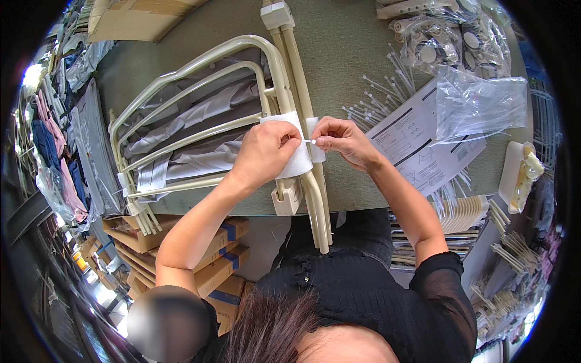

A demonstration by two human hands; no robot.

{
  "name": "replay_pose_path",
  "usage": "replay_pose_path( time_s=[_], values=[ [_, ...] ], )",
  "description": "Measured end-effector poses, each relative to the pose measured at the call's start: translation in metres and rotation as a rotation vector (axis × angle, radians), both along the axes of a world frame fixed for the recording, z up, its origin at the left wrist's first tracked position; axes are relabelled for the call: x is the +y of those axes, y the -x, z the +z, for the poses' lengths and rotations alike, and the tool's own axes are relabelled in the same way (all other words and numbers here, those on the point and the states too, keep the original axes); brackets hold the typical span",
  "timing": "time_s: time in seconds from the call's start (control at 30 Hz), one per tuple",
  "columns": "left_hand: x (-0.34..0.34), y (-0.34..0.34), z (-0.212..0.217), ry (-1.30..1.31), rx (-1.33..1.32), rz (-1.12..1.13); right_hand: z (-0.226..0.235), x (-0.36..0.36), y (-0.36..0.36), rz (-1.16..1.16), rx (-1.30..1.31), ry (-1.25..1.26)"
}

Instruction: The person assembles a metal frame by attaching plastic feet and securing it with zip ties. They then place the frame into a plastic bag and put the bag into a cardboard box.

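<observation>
A folded cream metal tube frame with grey fabric inside it lies on the table in front of me. White foam sheet is wrapped around its tubes near the middle. Over the foam, my left hand is closed in a pinch at one end of a thin white cable tie. My right hand pinches the tie's other end, just right of the tubes. How the tie runs under the foam is hidden. Below the foam sits a cream plastic block, and the tube ends point toward me.
Loose white cable ties fan out beside printed sheets and a clear plastic bag on the right. Bagged wheels lie far right. A cardboard box stands far left; cartons are stacked below the table edge.
</observation>
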State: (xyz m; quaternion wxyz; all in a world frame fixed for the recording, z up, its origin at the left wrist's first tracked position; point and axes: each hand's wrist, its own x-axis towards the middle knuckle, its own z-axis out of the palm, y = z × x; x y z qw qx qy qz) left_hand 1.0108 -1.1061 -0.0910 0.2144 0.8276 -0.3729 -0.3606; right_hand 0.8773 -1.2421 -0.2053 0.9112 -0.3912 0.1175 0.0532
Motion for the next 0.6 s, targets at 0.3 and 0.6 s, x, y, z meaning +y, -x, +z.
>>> replay_pose_path(
  time_s=[0.3, 0.6],
  values=[
    [0.0, 0.005, -0.002, 0.066, -0.041, -0.042, -0.005, -0.006, -0.006, 0.074, -0.014, 0.03],
    [-0.001, 0.013, -0.007, 0.104, -0.168, -0.072, 0.002, -0.009, -0.009, 0.117, -0.045, 0.006]
  ],
)
